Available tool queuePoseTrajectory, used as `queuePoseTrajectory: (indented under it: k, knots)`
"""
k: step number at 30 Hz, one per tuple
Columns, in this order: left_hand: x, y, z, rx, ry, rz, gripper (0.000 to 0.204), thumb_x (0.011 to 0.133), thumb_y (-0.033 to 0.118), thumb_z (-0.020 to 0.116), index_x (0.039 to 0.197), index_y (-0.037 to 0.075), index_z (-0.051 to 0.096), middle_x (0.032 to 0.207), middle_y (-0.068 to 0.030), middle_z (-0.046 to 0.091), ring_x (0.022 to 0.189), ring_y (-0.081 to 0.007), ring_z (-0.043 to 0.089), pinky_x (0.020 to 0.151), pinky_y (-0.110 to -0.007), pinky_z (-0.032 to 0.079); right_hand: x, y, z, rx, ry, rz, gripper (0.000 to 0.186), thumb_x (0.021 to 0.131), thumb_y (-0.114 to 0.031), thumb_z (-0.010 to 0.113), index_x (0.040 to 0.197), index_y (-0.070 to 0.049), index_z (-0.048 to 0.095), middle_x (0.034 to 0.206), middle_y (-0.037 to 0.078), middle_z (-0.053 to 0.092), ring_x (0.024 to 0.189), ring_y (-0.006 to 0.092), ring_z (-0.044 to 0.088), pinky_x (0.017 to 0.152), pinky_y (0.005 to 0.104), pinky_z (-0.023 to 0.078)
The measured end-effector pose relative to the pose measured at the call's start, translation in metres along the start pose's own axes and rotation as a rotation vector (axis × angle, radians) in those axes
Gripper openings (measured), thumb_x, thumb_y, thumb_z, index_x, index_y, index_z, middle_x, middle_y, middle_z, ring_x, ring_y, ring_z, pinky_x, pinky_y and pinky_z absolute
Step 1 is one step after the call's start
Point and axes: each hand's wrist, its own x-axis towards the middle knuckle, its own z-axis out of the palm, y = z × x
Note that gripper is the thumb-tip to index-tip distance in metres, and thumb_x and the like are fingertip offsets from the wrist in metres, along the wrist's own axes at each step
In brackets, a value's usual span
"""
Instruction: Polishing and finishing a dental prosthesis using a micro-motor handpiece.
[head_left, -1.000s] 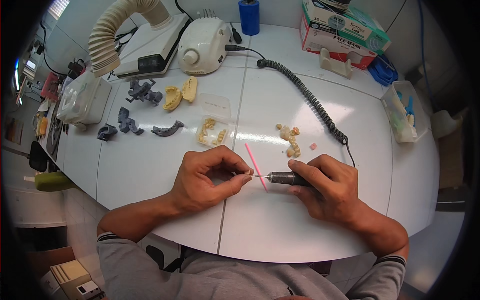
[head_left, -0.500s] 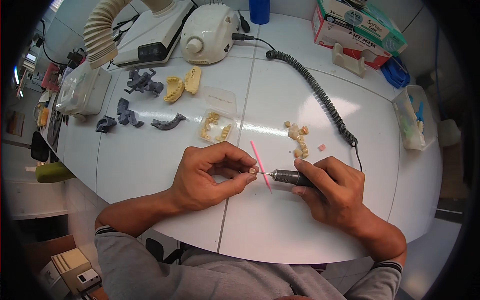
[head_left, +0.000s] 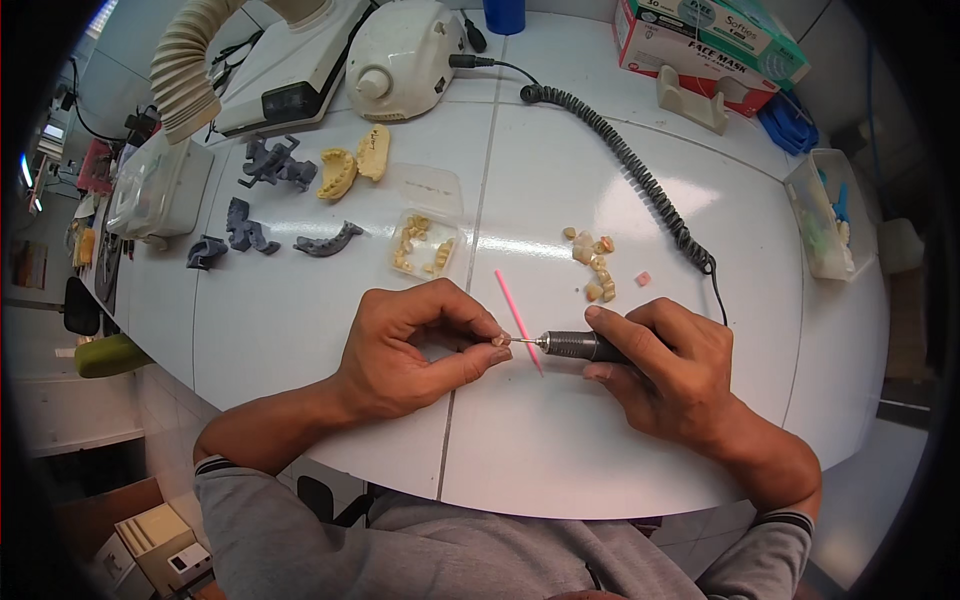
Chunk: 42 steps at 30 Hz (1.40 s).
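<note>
My left hand pinches a small tooth-coloured piece between thumb and fingertips. My right hand is closed round a dark rotary handpiece, whose thin metal bit reaches the piece. Just behind the bit a pink stick lies on the white tiled table. Beyond my hands are a loose group of small tooth-coloured pieces, a pink piece and an open clear box holding several more pieces.
Yellow dental casts, grey moulded parts, a lidded container and a clear bin stand about. At the back are a white control unit with a coiled cord, a ribbed hose and mask boxes.
Both hands keep their grips and nearly the same places, with small shifts at the fingertips. The table's surroundings shift slightly in the frame as the view moves.
</note>
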Motion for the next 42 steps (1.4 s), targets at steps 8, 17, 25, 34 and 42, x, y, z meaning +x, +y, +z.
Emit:
queuePoseTrajectory:
  k: [8,17,25,34,42]
  knots:
    - [0.0009,-0.0015,-0.0019,-0.017,-0.012,-0.012,0.015,0.093,0.000,0.084,0.104,-0.002,0.076,0.100,-0.0103,0.079,0.091,-0.0141,0.077,0.083,-0.027,0.063,0.0033,0.0002,0.0027,-0.007,-0.003,-0.017,0.052,0.075,-0.028,0.096,0.121,-0.009,0.079,0.078,0.002,0.063,0.061,0.0145,0.059,0.052,0.0312,0.046]
    - [0.0039,0.0040,-0.0039,0.027,-0.101,-0.051,0.015,0.090,-0.009,0.080,0.103,-0.004,0.075,0.104,-0.0162,0.078,0.101,-0.0209,0.078,0.095,-0.034,0.064,0.0030,0.0014,0.0011,0.000,-0.010,-0.027,0.051,0.075,-0.027,0.096,0.120,-0.010,0.079,0.078,0.002,0.063,0.061,0.0146,0.059,0.053,0.0315,0.047]
    - [0.0037,0.0062,-0.0063,0.057,-0.122,-0.057,0.014,0.092,-0.007,0.079,0.105,-0.005,0.074,0.107,-0.0159,0.078,0.102,-0.0201,0.077,0.095,-0.034,0.065,0.0036,0.0003,0.0010,-0.011,-0.013,-0.028,0.049,0.074,-0.026,0.096,0.117,-0.012,0.079,0.078,0.001,0.062,0.061,0.0144,0.059,0.053,0.0316,0.047]
    - [0.0035,0.0061,-0.0063,0.026,-0.109,-0.060,0.012,0.094,-0.006,0.078,0.106,-0.005,0.074,0.105,-0.0157,0.078,0.101,-0.0195,0.078,0.094,-0.033,0.065,0.0035,0.0002,0.0014,-0.011,-0.011,-0.030,0.048,0.075,-0.024,0.095,0.118,-0.011,0.079,0.078,0.002,0.063,0.060,0.0146,0.060,0.053,0.0317,0.048]
    - [0.0030,0.0059,-0.0061,0.016,-0.112,-0.054,0.013,0.094,-0.006,0.079,0.106,-0.005,0.074,0.106,-0.0157,0.078,0.101,-0.0195,0.078,0.094,-0.033,0.065,0.0033,0.0003,0.0015,-0.007,-0.010,-0.030,0.046,0.076,-0.023,0.095,0.117,-0.010,0.079,0.078,0.002,0.064,0.061,0.0148,0.061,0.053,0.0315,0.048]
